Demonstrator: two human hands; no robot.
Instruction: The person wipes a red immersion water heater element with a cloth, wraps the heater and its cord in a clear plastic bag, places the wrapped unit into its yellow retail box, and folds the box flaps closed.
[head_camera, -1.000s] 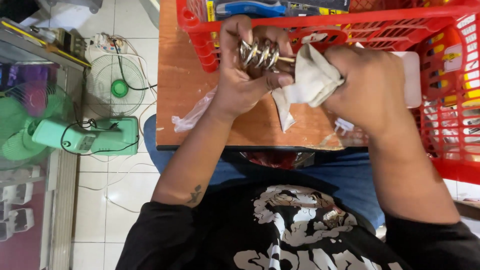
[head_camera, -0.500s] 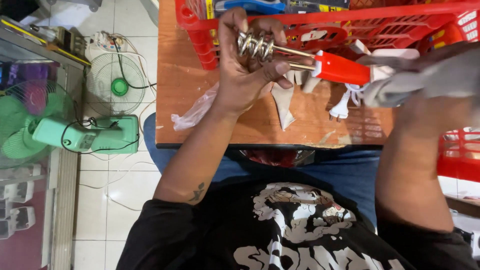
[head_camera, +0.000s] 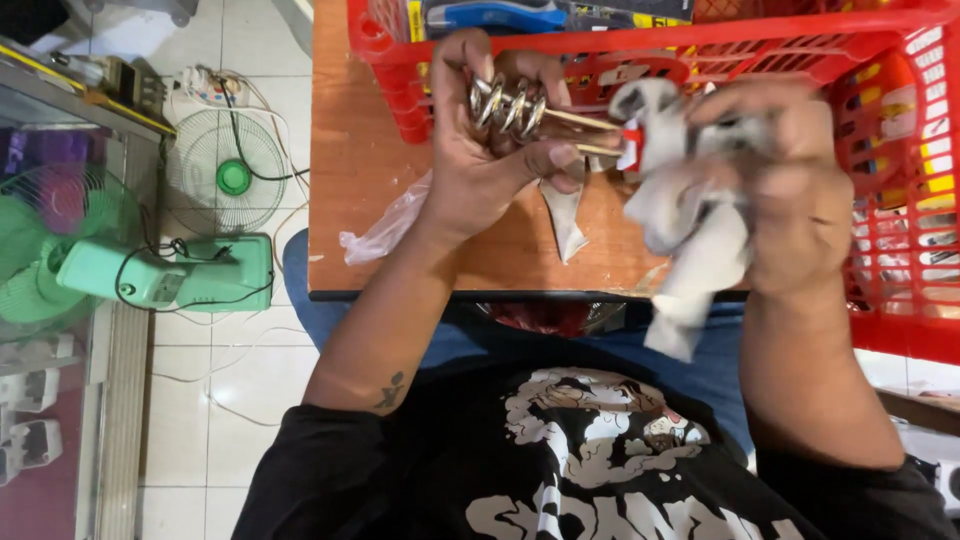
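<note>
Silver coil (head_camera: 508, 105), white cloth (head_camera: 690, 225), red basket (head_camera: 900, 200), green fan (head_camera: 232, 178).

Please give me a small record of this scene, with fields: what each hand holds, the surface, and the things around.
left hand: left hand grips the metal coil of an immersion heater
right hand: right hand, blurred, holds a white cloth around the heater's red handle
surface: wooden table
behind the hands: red plastic basket
on table: clear plastic wrap
floor, left: green fan lying down, white fan
</note>
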